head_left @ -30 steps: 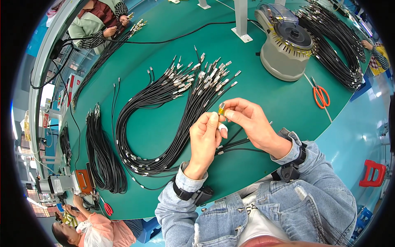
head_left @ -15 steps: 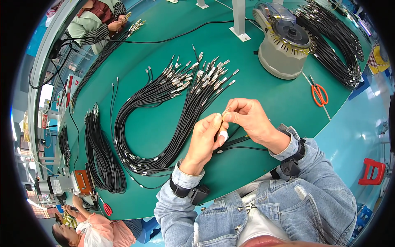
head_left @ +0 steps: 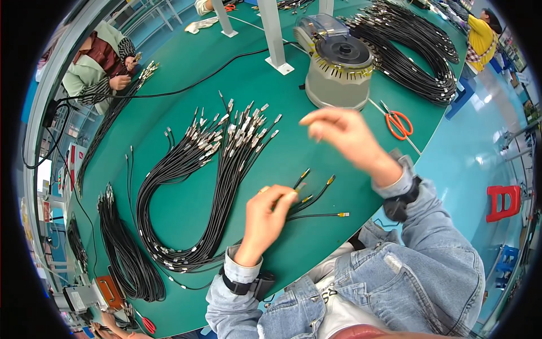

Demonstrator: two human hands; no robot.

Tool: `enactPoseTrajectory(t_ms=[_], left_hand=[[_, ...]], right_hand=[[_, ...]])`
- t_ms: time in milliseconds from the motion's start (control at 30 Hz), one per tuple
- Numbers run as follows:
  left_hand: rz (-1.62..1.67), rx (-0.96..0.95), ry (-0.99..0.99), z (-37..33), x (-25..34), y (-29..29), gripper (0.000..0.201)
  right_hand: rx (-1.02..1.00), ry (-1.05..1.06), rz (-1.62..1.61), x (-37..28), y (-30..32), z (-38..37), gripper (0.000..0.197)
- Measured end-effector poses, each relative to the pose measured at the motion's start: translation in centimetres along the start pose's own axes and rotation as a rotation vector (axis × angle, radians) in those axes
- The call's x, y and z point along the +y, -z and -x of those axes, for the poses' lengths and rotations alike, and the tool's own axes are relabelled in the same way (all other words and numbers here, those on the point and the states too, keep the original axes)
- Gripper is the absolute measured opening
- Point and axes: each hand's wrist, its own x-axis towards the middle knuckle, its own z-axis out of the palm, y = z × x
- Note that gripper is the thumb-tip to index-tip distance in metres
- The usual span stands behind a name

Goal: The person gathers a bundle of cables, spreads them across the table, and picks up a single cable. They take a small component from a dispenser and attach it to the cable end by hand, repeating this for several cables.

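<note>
Nearest: denim jacket [head_left: 361,282] over a white shirt [head_left: 339,309]; dark lettering [head_left: 328,292] on the shirt, partly covered, not legible as a word. Left hand [head_left: 265,217] was low over the green table [head_left: 186,209], thumb and forefinger pinched together on a cable end [head_left: 301,187], tip blurred just past the fingertips. Loose black cables [head_left: 316,215] with yellow-wrapped ends fanned out to the right of it. Right hand [head_left: 353,138] was higher and farther out, blurred, well apart from the left, fingers loosely bent, thumb and forefinger tips a bit apart; couldn't tell if anything small was in them. Left of the hands: U-shaped cable bundle [head_left: 217,206], pale connectors at its far end, any marking too small to read. Beside that, a smaller bundle [head_left: 127,254]. Farther: orange-handled scissors [head_left: 399,125], round-topped tape dispenser [head_left: 339,87] with yellow pieces round its rim, then a big cable coil [head_left: 415,82]. Far left, a co-worker's hand [head_left: 120,82] near more cables.
</note>
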Motion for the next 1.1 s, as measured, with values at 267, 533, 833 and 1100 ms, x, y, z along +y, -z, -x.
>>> enactPoseTrajectory(t_ms=[267,533,833,1100], left_hand=[[-0.54,0.024,-0.194,-0.3,-0.7,-0.6,0.018],[-0.658,0.171,-0.15,-0.4,-2.0,1.7,0.015],[-0.533,0.165,-0.095,-0.7,-1.8,2.1,0.014],[-0.6,0.263,-0.119,-0.8,-2.6,3.1,0.014]], right_hand=[[0.293,0.226,0.669,-2.6,17.6,-9.2,0.024],[0.109,-0.339,0.839,-2.5,21.2,-14.0,0.031],[0.032,-0.378,0.751,-4.9,20.4,-13.5,0.02],[0.143,-0.205,0.366,-8.5,18.2,-10.5,0.017]])
